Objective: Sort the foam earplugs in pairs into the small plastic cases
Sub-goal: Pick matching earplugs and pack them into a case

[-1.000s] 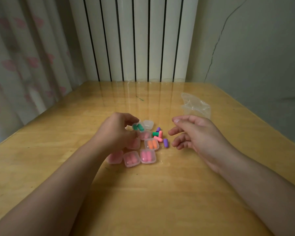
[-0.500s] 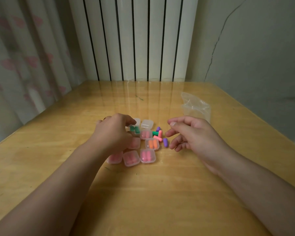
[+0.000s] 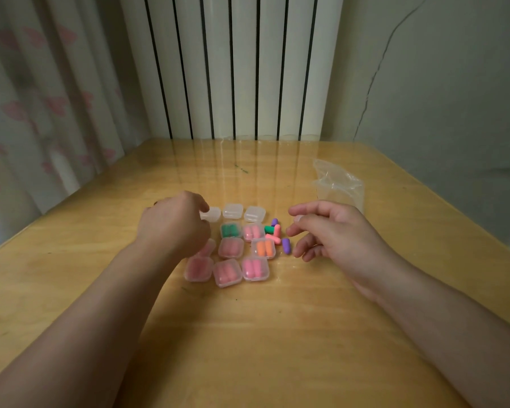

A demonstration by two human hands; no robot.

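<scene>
Left hand (image 3: 174, 222) touches an empty clear case (image 3: 212, 214), finger grip unclear; right hand (image 3: 333, 231) hovers, fingers loosely curled, beside loose earplugs (image 3: 277, 234). No readable writing.

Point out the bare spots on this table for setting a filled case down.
The wooden table is bare between the forearms, nearer than the row of pink-filled clear cases, and far of the empty clear cases toward the radiator. It is crowded between the filled cases and the right hand, where loose foam earplugs lie.
</scene>
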